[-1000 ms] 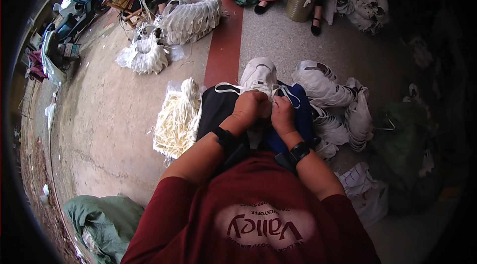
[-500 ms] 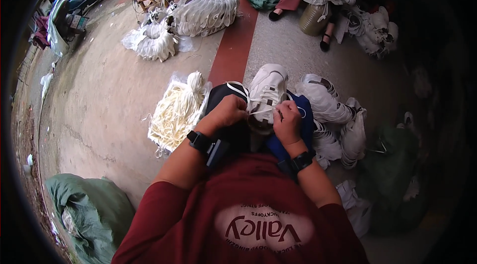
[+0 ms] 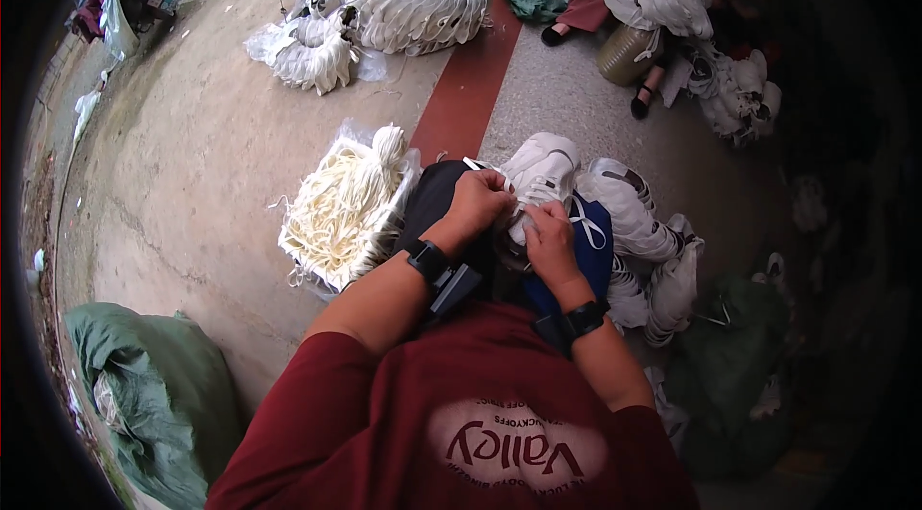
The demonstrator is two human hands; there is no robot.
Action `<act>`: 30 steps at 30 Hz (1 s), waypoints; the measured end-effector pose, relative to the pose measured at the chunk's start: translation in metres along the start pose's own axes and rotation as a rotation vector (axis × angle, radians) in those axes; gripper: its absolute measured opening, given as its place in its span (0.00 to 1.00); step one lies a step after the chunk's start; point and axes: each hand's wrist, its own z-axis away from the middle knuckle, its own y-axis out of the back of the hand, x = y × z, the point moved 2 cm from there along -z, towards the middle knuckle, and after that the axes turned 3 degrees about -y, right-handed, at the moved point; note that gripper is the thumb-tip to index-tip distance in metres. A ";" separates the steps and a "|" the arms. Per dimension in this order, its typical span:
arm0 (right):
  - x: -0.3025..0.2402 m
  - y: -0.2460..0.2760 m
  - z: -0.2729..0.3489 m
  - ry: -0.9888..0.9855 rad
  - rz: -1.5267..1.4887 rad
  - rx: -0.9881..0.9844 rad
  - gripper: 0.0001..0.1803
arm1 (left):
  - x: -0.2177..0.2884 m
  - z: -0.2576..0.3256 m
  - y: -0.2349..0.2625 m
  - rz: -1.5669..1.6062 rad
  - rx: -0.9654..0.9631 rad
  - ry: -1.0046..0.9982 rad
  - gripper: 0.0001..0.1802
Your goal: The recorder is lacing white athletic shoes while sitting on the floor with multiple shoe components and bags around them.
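A white shoe (image 3: 540, 176) sits at the centre of the frame, soft and padded, its lace threaded. The left hand (image 3: 477, 206) and right hand (image 3: 549, 239) both pinch the lace in a closed grip. Left of them lies a bundle of cream laces (image 3: 348, 203) on the rough concrete floor (image 3: 192, 174), crossed by a red stripe (image 3: 463, 97). More white shoes (image 3: 639, 222) pile right.

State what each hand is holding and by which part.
Both hands grip a white sneaker on the lap: left hand and right hand pinch at its lacing area. Exact finger hold on the laces cannot be told.
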 end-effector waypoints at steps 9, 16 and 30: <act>0.004 0.001 0.001 0.030 -0.020 -0.010 0.18 | -0.001 -0.011 -0.001 -0.230 -0.009 -0.027 0.08; 0.004 -0.002 0.001 0.025 -0.006 -0.008 0.17 | 0.016 0.014 -0.011 -0.699 0.143 -0.350 0.07; -0.004 -0.019 -0.014 0.043 0.287 0.121 0.03 | 0.018 0.024 -0.009 -0.632 0.072 -0.347 0.09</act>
